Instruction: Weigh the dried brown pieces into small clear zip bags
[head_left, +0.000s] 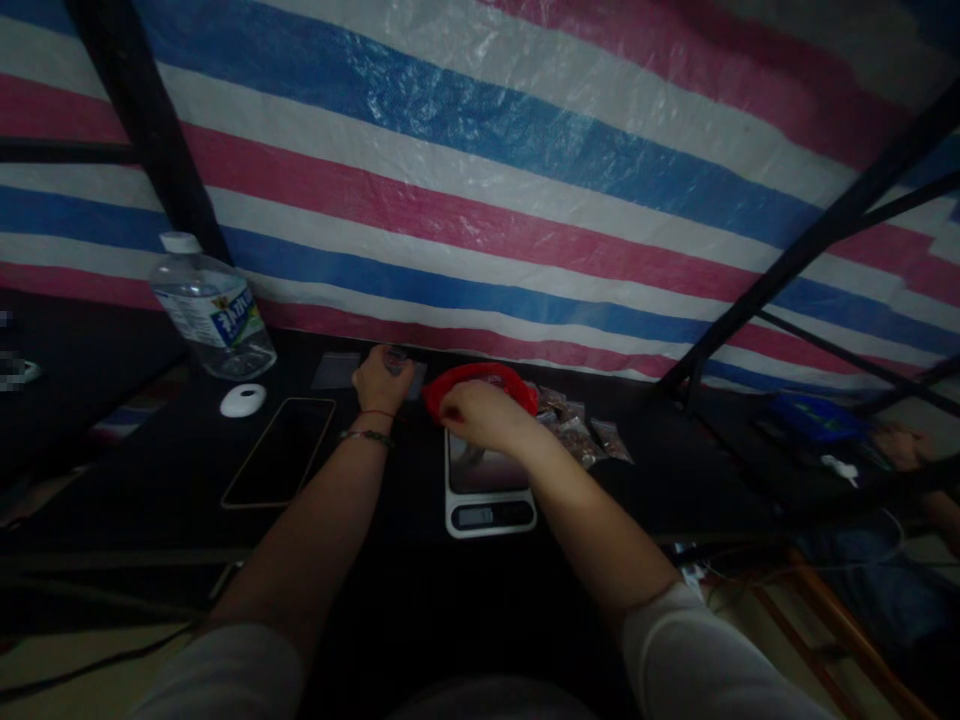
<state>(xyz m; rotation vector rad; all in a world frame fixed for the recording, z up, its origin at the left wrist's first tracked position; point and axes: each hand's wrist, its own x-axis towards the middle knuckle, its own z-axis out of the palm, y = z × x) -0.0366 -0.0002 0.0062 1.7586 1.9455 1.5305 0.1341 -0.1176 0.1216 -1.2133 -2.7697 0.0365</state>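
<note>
My left hand is closed at the back of the black table, with a bit of clear film, apparently a small plastic bag, at its fingers. Another flat clear bag lies to its left. My right hand reaches to a red container, its fingers curled at the near rim; what they pinch is hidden. Below that hand is a kitchen scale with a white frame, its display lit but unreadable. Several small clear packets of brownish pieces lie right of the red container.
A large clear bottle, a white rounded case and a phone stand or lie at left. A striped plastic sheet hangs behind the table. Dark metal posts frame it. Another person's hand and a blue packet are at far right.
</note>
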